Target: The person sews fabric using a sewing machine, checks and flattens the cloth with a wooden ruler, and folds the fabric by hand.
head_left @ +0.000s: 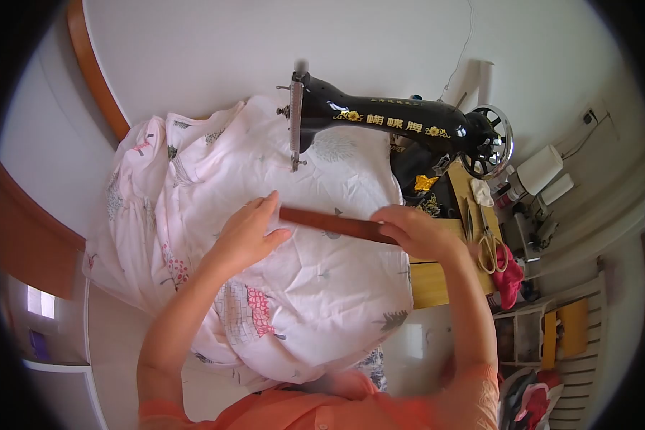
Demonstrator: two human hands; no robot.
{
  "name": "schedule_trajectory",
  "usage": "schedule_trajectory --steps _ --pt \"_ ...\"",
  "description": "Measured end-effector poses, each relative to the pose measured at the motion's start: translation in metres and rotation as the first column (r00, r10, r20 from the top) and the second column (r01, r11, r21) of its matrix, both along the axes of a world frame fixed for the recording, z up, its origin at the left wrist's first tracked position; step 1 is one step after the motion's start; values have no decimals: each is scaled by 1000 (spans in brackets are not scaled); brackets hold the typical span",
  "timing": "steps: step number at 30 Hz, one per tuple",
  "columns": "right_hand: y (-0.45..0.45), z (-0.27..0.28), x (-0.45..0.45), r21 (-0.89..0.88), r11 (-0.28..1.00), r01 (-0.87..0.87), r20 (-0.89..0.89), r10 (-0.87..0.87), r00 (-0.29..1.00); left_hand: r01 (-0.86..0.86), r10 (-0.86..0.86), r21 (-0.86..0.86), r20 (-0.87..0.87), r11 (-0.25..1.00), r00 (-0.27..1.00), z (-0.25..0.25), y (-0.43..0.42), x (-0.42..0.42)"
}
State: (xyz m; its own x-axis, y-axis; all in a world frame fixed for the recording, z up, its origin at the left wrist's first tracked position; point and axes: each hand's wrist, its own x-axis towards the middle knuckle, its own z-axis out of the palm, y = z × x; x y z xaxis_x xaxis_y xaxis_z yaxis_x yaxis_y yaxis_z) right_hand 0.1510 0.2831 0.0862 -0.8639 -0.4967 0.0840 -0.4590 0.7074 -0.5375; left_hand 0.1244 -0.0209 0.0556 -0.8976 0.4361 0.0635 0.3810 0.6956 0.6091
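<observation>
White fabric [337,287] with pink and grey prints is spread in folds over the sewing table [429,284]. My right hand [417,231] is closed around one end of a flat reddish-brown wooden strip [333,223], which lies across above the cloth. Near the strip's other end is my left hand [249,233], with its thumb apart from the fingers and nothing seen in it. A black sewing machine [401,118] with gold lettering stands beyond both hands, its needle end over the fabric.
Scissors [488,251] and a pink cloth [508,279] are at the table's right edge. A white cylindrical object [540,169] is by the right wall. At the lower right, a white rack [580,344] holds several items.
</observation>
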Motion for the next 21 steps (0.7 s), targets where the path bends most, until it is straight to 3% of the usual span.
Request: schedule_trajectory --steps 1,3,4,7,10,16,21 --pt "-3 -5 -10 61 998 20 -21 -19 1000 -48 46 52 31 997 998 0 0 3" --pt "-10 -11 -20 184 981 60 -57 -51 997 -45 44 -6 -89 999 995 -6 1 6" --pt "-11 -14 -16 280 941 188 -116 -161 980 -46 41 -32 -144 998 989 -10 2 6" --pt "-1 -15 10 147 931 335 -220 -299 929 18 1 59 -301 998 954 -23 2 5" --pt "28 -21 34 113 928 355 -400 -285 871 -48 87 128 -324 991 942 -28 5 3" --pt "57 -49 43 -30 889 456 -472 -415 778 -141 206 208 -335 968 920 -40 4 2" --pt "60 -57 42 -117 859 499 -497 -485 720 -123 201 238 -343 964 918 -37 10 4"
